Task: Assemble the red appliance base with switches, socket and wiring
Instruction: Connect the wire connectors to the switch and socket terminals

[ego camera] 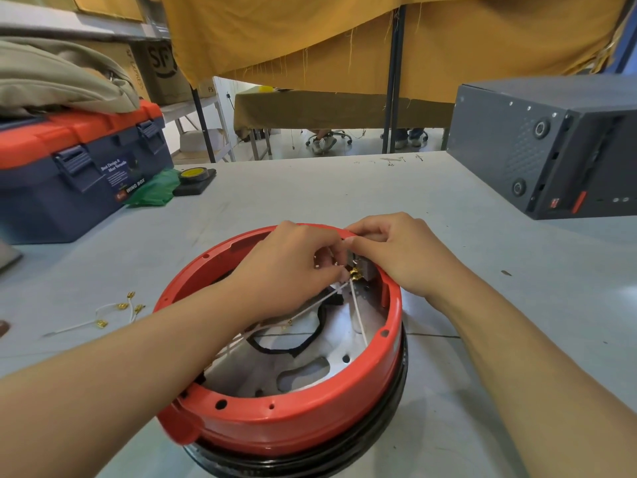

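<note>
Red base (286, 419): round shell, open side up, seated on a black ring (389, 412) at the near middle of the grey table (310, 194). Inside: pale metal plate (337, 353) with cut-outs, black sleeved cable (303, 343), white wires (358, 315) running up to brass terminals (355, 273) at the far inner wall, beside a grey switch (370, 267).
Left hand (286, 267): reaches over the rim into the shell, fingers curled, pinching a white wire at the terminals; forearm hides the left interior.
Right hand (400, 250): over the far rim, fingers curled narrow on the switch; exact contact cannot be told.
Loose white wires with brass lugs (119, 310): on the table, left of the base, apart from it.
Toolbox (79, 167), blue with orange lid: far left, a beige bag (58, 77) on top.
Green bag (155, 191) and yellow tape roll (191, 174): just beside the toolbox.
Dark grey case (537, 146): far right.
Mustard cloth (379, 39): hanging behind the table.
</note>
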